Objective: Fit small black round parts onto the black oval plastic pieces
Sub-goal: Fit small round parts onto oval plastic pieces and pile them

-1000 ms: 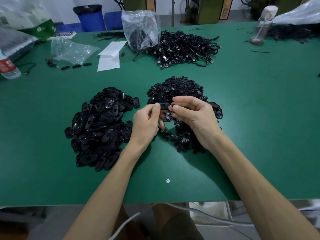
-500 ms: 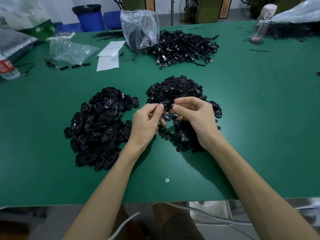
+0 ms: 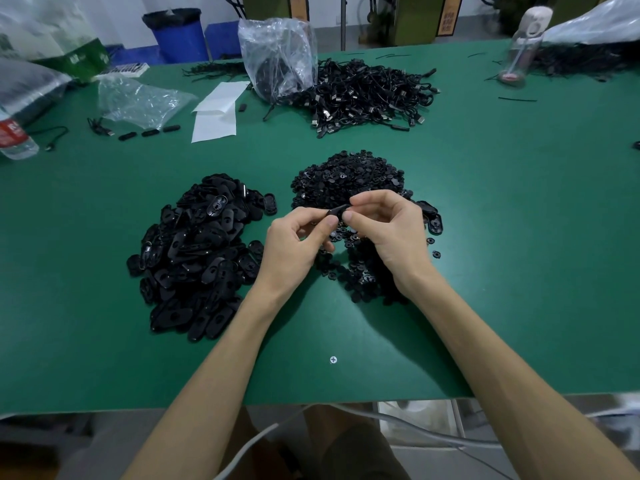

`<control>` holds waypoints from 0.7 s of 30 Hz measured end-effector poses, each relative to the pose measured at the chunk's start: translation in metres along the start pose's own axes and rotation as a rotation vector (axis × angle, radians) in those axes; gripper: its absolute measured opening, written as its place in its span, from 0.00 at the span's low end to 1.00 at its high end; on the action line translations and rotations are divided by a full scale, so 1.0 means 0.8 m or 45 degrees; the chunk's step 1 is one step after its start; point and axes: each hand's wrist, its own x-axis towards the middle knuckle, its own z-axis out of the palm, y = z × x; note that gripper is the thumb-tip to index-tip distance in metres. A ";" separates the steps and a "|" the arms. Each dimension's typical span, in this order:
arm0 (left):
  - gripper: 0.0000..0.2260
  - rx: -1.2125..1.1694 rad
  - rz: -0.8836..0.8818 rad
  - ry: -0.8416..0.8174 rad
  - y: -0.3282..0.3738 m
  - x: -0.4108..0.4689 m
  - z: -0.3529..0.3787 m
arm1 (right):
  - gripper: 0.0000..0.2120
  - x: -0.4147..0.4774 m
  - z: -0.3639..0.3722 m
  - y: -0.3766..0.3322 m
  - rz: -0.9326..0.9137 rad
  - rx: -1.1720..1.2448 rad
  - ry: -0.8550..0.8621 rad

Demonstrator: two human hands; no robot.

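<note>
**Centrally, one black oval piece [image 3: 337, 211] is held above the green counter [image 3: 519, 237]**

Furthest left, a water bottle with a red label [image 3: 14, 140] is seen at the counter's edge. Beside it a crumpled clear plastic bag [image 3: 138, 98] is spread flat, and three small black pieces [image 3: 149, 133] are lined up in a row just in front of it. Nearer the front, a pile of black oval pieces [image 3: 197, 251] is heaped. Behind that pile two white paper sheets [image 3: 216, 112] are laid one over the other. Further back, a clear bag of cables [image 3: 277, 57] is stood upright.

Just right of the oval pile the left hand [image 3: 294, 247] is raised. Its thumb and forefinger are pinched on the left end of the black oval piece, and the other fingers are curled under. A screw head [image 3: 333, 359] is set in the counter between the forearms. The held piece is kept in the air over the near part of the pile of small round parts [image 3: 346, 178], with its right end tilted upward. Behind, a heap of black cables [image 3: 367, 95] is piled against the upright bag. The right end of the piece is gripped by the thumb and fingertips of the right hand [image 3: 391, 233]. Whether a round part is held under those fingertips cannot be told. Far right, a blurred drinking bottle [image 3: 523, 46] is stood near the back edge.
</note>
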 end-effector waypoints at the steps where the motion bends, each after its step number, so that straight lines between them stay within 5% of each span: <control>1: 0.08 -0.002 -0.001 0.001 0.000 0.000 0.000 | 0.10 0.000 0.000 0.000 -0.006 -0.004 0.002; 21: 0.08 0.003 0.007 0.009 -0.005 0.001 0.000 | 0.08 -0.002 0.001 -0.003 -0.108 -0.175 0.063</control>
